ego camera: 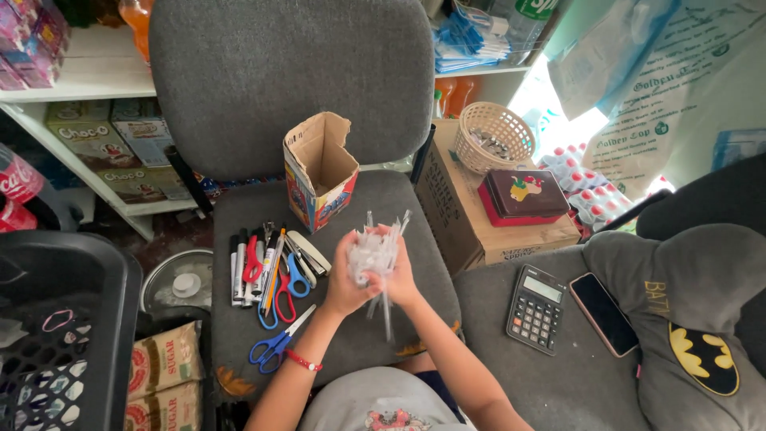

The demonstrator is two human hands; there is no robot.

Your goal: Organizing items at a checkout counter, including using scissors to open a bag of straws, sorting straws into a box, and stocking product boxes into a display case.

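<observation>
Both my hands hold one bundle of clear plastic-wrapped sticks (375, 249) over the grey chair seat (415, 199). My left hand (345, 281) grips the bundle from the left, and a red band circles its wrist. My right hand (399, 275) closes on it from the right. A few sticks poke up and down out of the bundle. Just behind my hands stands an open torn cardboard box (321, 172). To the left on the seat lie markers, pens and red and blue scissors (271, 275).
A black calculator (536, 308) and a dark phone (603, 313) lie on a grey surface at right, beside a grey cushion (694, 319). A wicker basket (495, 137) and dark red tin (525, 195) sit on a carton. A black crate (64, 335) stands at left.
</observation>
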